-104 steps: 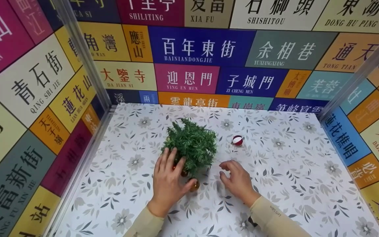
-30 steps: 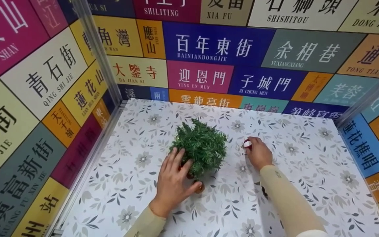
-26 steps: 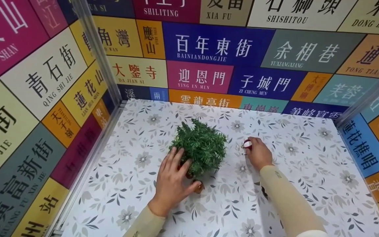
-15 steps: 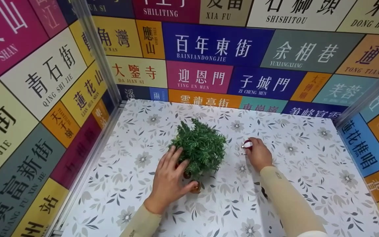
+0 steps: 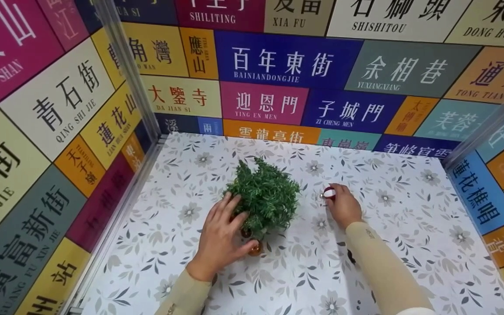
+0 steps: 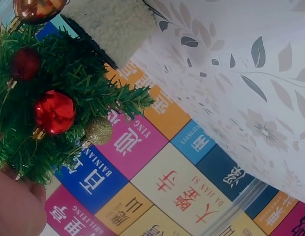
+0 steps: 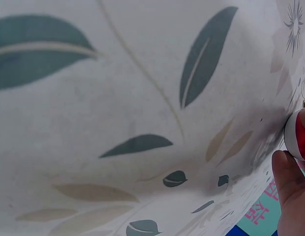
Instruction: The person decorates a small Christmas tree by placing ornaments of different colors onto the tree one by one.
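A small artificial Christmas tree point(image 5: 267, 194) stands mid-table, seen from above in the head view. My left hand point(image 5: 219, 238) rests at its near left side, fingers extended against the branches and thumb by a copper bauble point(image 5: 255, 248). In the left wrist view, a shiny red bauble point(image 6: 55, 112), a dark red bauble point(image 6: 25, 64) and a gold glitter bauble point(image 6: 99, 130) hang among the green branches. To the tree's right, my right hand point(image 5: 344, 205) pinches a red-and-white bauble point(image 5: 329, 193) at the tabletop. Its gold cap and loop show in the right wrist view.
The table point(image 5: 182, 245) has a white leaf-and-flower covering. Walls with colourful sign panels point(image 5: 287, 59) enclose it at the back and both sides, with clear corner strips point(image 5: 136, 83). A cream fuzzy block point(image 6: 113, 29) shows beside the tree in the left wrist view.
From beside the tree, my right hand has moved right and back to the red-and-white bauble and taken hold of it. My left hand has shifted slightly left lately, still at the tree.
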